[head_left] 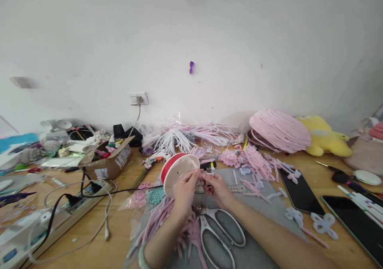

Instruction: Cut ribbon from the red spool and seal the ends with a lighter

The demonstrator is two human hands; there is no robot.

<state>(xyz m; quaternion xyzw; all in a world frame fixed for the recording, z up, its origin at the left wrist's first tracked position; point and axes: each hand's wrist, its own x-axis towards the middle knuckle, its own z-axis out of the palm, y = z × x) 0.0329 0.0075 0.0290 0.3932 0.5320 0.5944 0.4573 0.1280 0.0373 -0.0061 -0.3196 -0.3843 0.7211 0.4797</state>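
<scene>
Both hands meet at the middle of the table. My left hand (pixel 186 187) is closed in a pinch beside a spool of red ribbon (pixel 174 166); what lies between its fingertips is too small to make out. Fingers of my right hand (pixel 220 188) are wrapped round a small pale object with a metal-looking top, like a lighter (pixel 210 171), partly hidden. Below the hands, large grey-handled scissors (pixel 222 237) lie on a grey mat (pixel 257 237). Pink fuzzy stems (pixel 155 221) lie under my left forearm. A metal ruler (pixel 237 189) shows behind my right hand.
Pink fuzzy flowers (pixel 259 163) and a bundle of white stems (pixel 176 139) lie behind. To the right are two phones (pixel 302 191) and a yellow plush toy (pixel 324 137). On the left stand a cardboard box (pixel 109 163) and a power strip (pixel 60 225) with trailing cables.
</scene>
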